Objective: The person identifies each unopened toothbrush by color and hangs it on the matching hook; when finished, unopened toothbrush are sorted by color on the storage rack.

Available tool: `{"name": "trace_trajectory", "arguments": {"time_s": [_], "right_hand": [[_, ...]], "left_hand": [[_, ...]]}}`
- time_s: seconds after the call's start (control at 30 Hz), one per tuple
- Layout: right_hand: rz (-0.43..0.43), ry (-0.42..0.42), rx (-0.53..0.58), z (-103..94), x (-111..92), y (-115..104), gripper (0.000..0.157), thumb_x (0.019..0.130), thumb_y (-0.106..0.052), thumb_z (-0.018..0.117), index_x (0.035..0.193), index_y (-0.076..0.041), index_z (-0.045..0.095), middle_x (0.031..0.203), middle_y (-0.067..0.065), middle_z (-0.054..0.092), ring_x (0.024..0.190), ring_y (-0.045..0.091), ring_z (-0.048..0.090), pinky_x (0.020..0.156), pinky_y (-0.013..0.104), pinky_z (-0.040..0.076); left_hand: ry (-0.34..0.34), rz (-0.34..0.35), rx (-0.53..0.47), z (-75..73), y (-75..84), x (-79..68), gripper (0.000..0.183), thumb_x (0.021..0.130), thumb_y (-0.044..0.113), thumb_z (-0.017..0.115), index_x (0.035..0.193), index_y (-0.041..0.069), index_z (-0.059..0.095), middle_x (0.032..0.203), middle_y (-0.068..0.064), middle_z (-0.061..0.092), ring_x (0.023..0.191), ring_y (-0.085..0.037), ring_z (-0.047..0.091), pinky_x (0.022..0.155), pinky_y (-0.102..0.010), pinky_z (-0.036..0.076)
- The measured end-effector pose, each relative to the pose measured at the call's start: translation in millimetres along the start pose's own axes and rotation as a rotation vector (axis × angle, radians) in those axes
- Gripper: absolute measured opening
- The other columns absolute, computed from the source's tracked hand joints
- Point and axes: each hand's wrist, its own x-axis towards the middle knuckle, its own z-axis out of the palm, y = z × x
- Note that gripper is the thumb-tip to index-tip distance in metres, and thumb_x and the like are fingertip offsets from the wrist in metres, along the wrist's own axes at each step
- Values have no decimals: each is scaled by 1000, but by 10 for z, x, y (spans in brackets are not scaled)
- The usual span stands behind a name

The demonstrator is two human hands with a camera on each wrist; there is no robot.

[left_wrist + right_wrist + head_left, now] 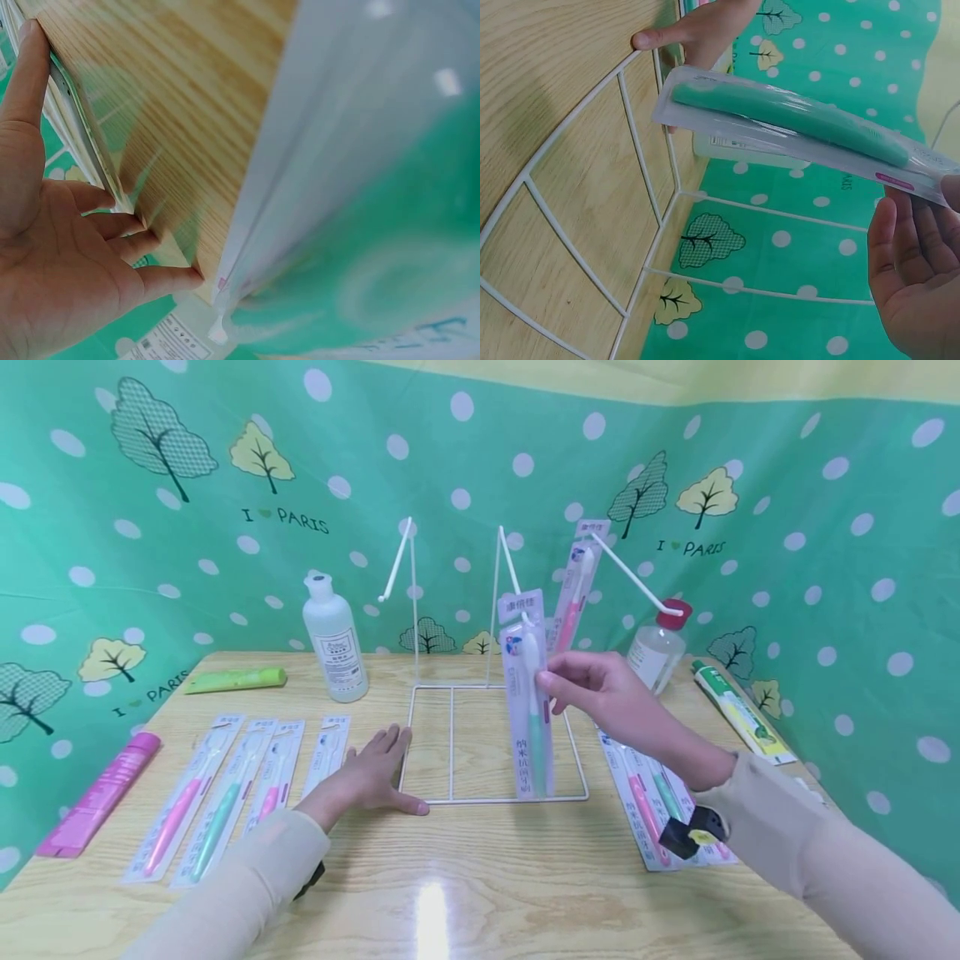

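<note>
My right hand pinches the edge of a packaged toothbrush with a green handle. The package stands upright in front of the white wire rack, its top overlapping the tip of the middle hook in the head view. On the right hook hangs a pink packaged toothbrush. The left hook carries nothing. My left hand rests with spread fingers at the left side of the rack's base, thumb at the front corner. In the right wrist view the green handle shows through clear plastic.
Several packaged toothbrushes lie at the left, more at the right under my forearm. Behind stand a clear bottle and a red-capped bottle. Tubes lie around: pink, lime green, green-yellow.
</note>
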Motion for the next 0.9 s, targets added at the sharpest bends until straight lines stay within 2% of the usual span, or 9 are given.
{"name": "trace_trajectory", "arguments": {"time_s": [0.2,0.4,0.6,0.9], "right_hand": [[40,44,-11,-36,196,79,27,92,-25,54,106,-3,62,95,9,64,82,24,60,71,34,51],[127,120,-13,-49,446,126,32,91,-31,55,110,-6,61,98,7,65,85,22,60,72,34,52],[206,184,23,-43,737,174,29,91,-26,55,110,-5,61,105,7,64,90,20,60,76,39,51],[303,242,79,-54,1092,250,27,93,-25,52,110,-5,59,103,8,60,94,21,57,82,38,49]], "left_hand": [[-2,-7,0,-1,-9,-3,123,58,66,70,145,3,11,149,-21,6,136,-38,4,99,-67,6],[1,2,14,-6,-16,-7,124,58,67,69,145,2,10,149,-22,7,135,-39,5,98,-68,8],[1,3,3,-2,-13,-6,123,58,67,69,145,2,11,149,-21,7,135,-39,5,99,-67,7],[-6,0,2,-8,14,-26,122,59,65,69,145,2,11,149,-21,6,135,-38,4,99,-66,7]]}}
